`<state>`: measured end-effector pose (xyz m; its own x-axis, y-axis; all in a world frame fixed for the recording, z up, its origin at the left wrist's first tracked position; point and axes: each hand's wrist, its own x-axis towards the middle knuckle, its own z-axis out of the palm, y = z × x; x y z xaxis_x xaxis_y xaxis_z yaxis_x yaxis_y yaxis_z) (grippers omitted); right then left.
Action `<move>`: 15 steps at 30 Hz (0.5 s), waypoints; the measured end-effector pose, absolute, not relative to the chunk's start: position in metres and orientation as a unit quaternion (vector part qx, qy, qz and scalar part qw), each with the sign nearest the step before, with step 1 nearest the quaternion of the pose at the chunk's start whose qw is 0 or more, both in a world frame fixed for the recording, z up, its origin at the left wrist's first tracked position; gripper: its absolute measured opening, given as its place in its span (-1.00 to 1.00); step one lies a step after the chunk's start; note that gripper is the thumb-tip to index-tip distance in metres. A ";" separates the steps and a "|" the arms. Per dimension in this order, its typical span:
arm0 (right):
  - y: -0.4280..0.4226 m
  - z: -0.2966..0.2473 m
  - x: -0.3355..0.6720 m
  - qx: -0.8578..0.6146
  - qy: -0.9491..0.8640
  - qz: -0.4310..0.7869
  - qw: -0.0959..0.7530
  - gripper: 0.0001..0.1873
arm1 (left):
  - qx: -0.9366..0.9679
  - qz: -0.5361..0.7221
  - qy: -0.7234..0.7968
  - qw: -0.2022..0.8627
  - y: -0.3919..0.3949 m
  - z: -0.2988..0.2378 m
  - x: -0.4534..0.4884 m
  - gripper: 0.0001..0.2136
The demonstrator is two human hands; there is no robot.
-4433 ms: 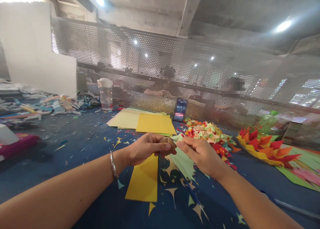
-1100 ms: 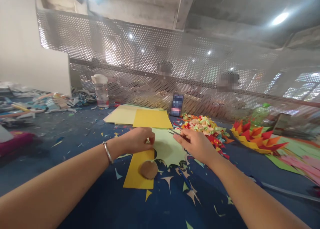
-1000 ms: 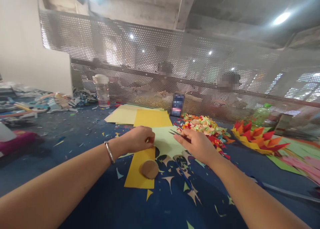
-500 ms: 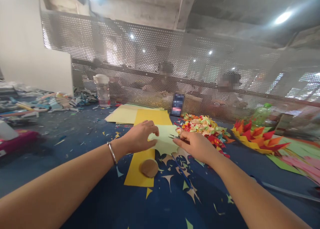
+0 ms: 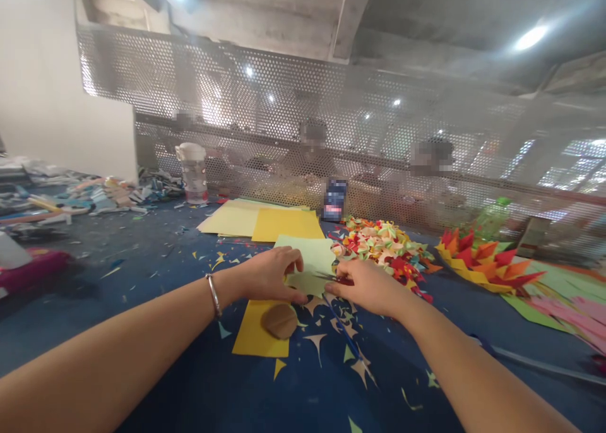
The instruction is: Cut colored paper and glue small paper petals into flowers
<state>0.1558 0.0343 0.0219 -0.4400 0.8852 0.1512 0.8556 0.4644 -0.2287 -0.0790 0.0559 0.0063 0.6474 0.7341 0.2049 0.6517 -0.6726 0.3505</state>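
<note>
My left hand [image 5: 269, 274], with a metal bangle on the wrist, pinches the near left edge of a pale green paper sheet [image 5: 310, 256] held just above the blue table [image 5: 142, 275]. My right hand [image 5: 367, 286] is closed round small scissors [image 5: 331, 277] whose blades meet the sheet's near edge. A brown cardboard disc [image 5: 279, 320] lies on a yellow sheet [image 5: 253, 335] just below my left hand.
Yellow and cream sheets [image 5: 265, 223] lie behind. A heap of small folded paper pieces [image 5: 383, 247] and orange-red spiky paper shapes [image 5: 483, 262] sit to the right. Paper offcuts [image 5: 350, 351] litter the table. A bottle [image 5: 193, 173], a phone [image 5: 334, 199] and a perforated metal screen [image 5: 331, 130] stand behind.
Earlier both hands held the brown disc against the green paper; the disc now lies on the yellow sheet. The green sheet has been turned and lowered, and the scissors are at its edge.
</note>
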 end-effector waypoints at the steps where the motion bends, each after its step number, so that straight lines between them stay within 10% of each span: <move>1: 0.034 0.022 0.156 -0.513 -0.847 0.065 0.121 -0.66 | 0.900 0.179 0.381 0.116 0.055 0.005 -0.077 -0.47; 15: 0.031 0.025 0.155 -0.511 -0.847 0.127 0.070 -0.69 | 0.856 0.255 0.445 0.057 0.074 0.000 -0.082 -0.80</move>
